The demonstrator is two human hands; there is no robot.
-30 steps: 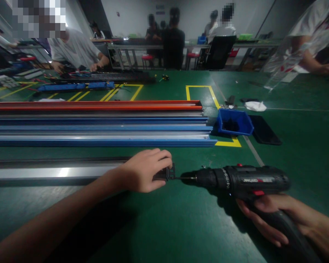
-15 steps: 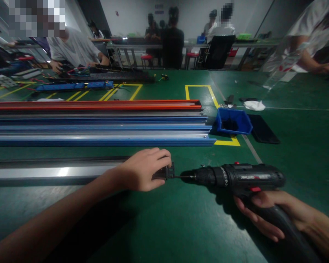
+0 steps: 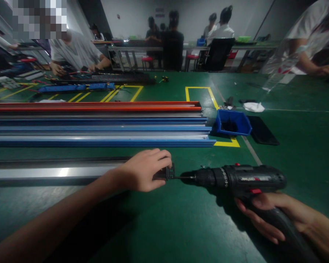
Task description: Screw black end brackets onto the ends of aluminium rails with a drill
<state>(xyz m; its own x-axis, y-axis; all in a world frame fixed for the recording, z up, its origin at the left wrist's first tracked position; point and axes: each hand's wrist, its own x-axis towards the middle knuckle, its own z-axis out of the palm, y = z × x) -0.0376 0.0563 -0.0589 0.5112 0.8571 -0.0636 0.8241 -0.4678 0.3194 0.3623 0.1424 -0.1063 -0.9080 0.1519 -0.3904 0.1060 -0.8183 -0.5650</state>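
Note:
My left hand [image 3: 146, 170] is closed over the right end of a long silver and black metal profile [image 3: 57, 172] lying on the green table. A small black end piece [image 3: 170, 171] sticks out past its fingertips. In my right hand [image 3: 265, 215] is a black cordless drill [image 3: 252, 177] with red details, held level and pointing left. Its long thin bit [image 3: 182, 177] reaches the black end piece. Whether a screw sits at the tip is too small to tell.
Orange [image 3: 98, 106] and blue profiles [image 3: 98, 142] lie in a row behind my left hand. To their right are a blue bin [image 3: 234, 122] with dark parts, a dark flat slab [image 3: 263, 130] and white crumpled tissue [image 3: 253, 107]. Co-workers sit and stand across the table.
The view has tilted up very slightly. Both hands, the drill and the profile keep the same positions relative to each other.

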